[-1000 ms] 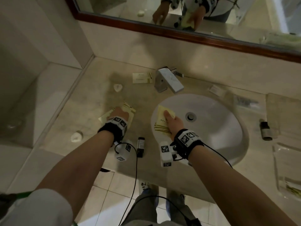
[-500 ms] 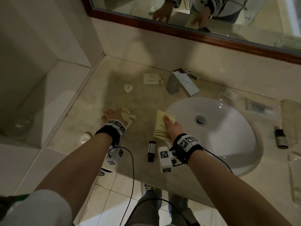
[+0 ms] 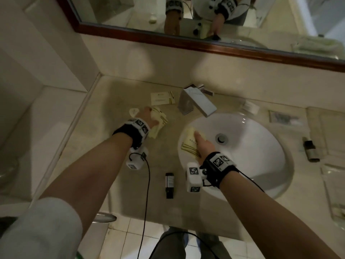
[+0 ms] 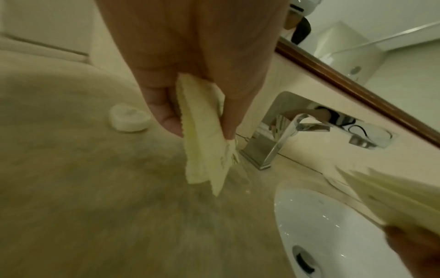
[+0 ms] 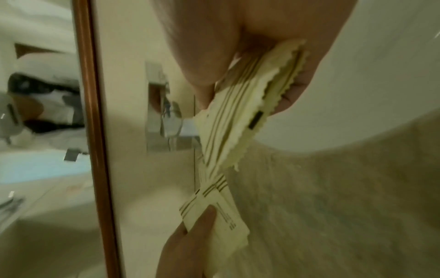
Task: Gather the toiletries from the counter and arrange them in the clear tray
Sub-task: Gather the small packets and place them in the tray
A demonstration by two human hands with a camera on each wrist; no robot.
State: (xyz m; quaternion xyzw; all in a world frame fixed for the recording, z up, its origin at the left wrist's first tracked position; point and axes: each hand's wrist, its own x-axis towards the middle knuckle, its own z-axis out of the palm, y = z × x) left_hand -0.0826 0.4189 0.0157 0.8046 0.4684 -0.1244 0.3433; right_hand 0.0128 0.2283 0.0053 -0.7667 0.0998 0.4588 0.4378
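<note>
My left hand (image 3: 149, 116) pinches a few cream sachets (image 3: 158, 121) just above the counter, left of the tap; the left wrist view shows the left hand (image 4: 202, 129) with thumb and fingers closed on those sachets (image 4: 207, 159). My right hand (image 3: 200, 141) grips another bundle of striped cream sachets (image 3: 188, 144) over the sink's left rim, seen close as the hand (image 5: 247, 94) round the bundle (image 5: 228, 135). One more sachet (image 3: 162, 98) lies flat by the wall. A small dark bottle (image 3: 169, 182) lies near the front edge. The clear tray (image 3: 334, 193) is at the far right edge.
A chrome tap (image 3: 196, 103) stands behind the white sink (image 3: 252, 161). A round white item (image 3: 134, 112) lies beside my left hand. A second dark bottle (image 3: 309, 150) and clear-wrapped packets (image 3: 283, 117) lie right of the sink. A mirror with a wooden frame (image 3: 205, 46) runs along the wall.
My left hand has lifted its sachets off the counter and moved back toward the round white item. The right hand still holds its bundle by the sink rim.
</note>
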